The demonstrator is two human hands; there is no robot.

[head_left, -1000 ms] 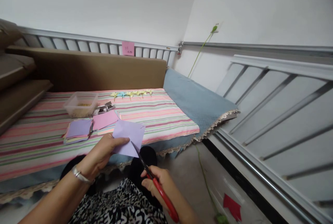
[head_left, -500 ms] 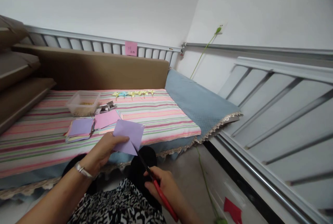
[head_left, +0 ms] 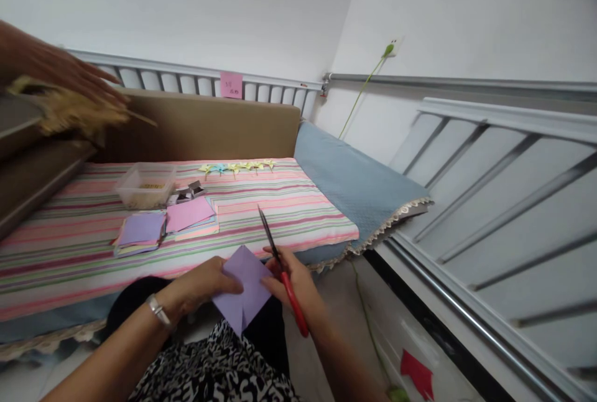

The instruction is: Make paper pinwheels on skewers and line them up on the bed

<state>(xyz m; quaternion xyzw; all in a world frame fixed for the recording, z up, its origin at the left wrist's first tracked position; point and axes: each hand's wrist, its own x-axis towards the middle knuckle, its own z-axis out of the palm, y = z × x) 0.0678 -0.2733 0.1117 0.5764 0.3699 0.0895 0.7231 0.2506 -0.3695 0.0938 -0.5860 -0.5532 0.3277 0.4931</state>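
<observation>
A square of purple paper (head_left: 249,274), turned corner-up and with a slit in its lower part, is pinched by my left hand (head_left: 205,284) along its left side. My right hand (head_left: 298,280) grips red-handled scissors (head_left: 293,305), their dark blades pointing up and away from the paper. The fingers of that same hand also touch the sheet's right corner. Beyond my left hand, on the striped cloth, lie a stack of coloured paper squares topped with purple (head_left: 140,229) and another topped with pink (head_left: 189,214).
A clear plastic box (head_left: 145,185) stands behind the stacks, beside small grey pieces (head_left: 190,191). Yellow and blue pinwheel-like paper shapes (head_left: 236,168) lie in a row farther back. Another person's hand (head_left: 69,75) enters upper left above something yellowish and blurred. Red paper (head_left: 416,374) lies low right.
The purple paper has come nearer my body and been turned, and the scissors have left it and swung upward. Another person's hand has appeared at upper left.
</observation>
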